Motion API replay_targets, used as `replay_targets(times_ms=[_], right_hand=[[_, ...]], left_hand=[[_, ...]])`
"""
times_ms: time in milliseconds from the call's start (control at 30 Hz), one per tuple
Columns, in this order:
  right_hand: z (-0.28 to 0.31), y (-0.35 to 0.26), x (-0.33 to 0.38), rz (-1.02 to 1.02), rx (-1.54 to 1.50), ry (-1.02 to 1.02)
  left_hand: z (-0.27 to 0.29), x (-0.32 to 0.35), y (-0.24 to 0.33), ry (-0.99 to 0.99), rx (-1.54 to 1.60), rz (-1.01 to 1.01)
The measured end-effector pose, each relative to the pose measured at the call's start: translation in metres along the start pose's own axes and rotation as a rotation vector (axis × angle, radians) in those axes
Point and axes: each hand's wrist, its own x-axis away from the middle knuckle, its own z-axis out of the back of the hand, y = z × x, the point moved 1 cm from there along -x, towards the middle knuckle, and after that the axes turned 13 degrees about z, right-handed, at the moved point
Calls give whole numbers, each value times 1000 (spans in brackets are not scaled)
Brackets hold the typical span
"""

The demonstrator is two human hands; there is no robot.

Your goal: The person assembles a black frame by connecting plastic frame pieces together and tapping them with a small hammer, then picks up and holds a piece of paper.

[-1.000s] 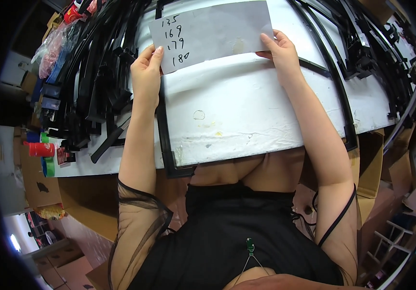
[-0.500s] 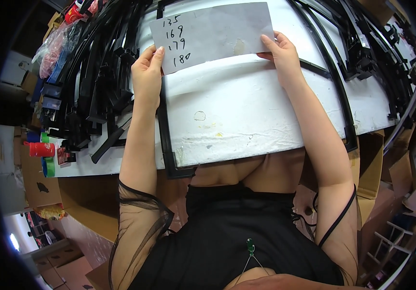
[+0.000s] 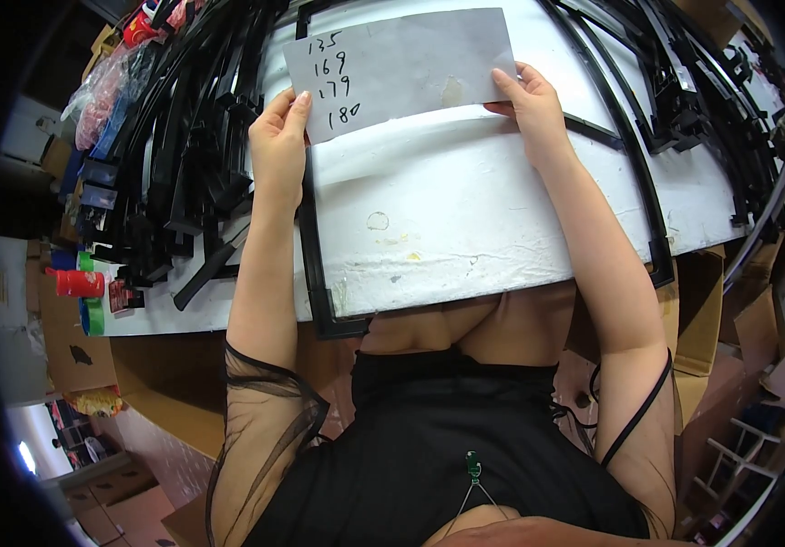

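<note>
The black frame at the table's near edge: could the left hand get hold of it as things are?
Probably yes, though the left hand grips the grey sheet and would have to let go; the black frame runs close by, its near left corner uncovered.

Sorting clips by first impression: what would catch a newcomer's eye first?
Probably the gray sheet, handwriting down its left side, held at top centre between left hand and right hand. Next, black bars heaped left on the white table, and a red container by its left edge.
</note>
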Motion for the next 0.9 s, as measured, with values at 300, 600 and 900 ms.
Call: replay_targets(times_ms=[300,600,900], right_hand=[[2,1,1,-3,-16,-10],[-6,7,1,-28,69,30],[3,39,-26,147,169,135]], left_hand=[[0,2,-3,9,-16,-2],[13,-1,-5,125,-122,-35],[10,-14,-2,-41,-25,-19]])
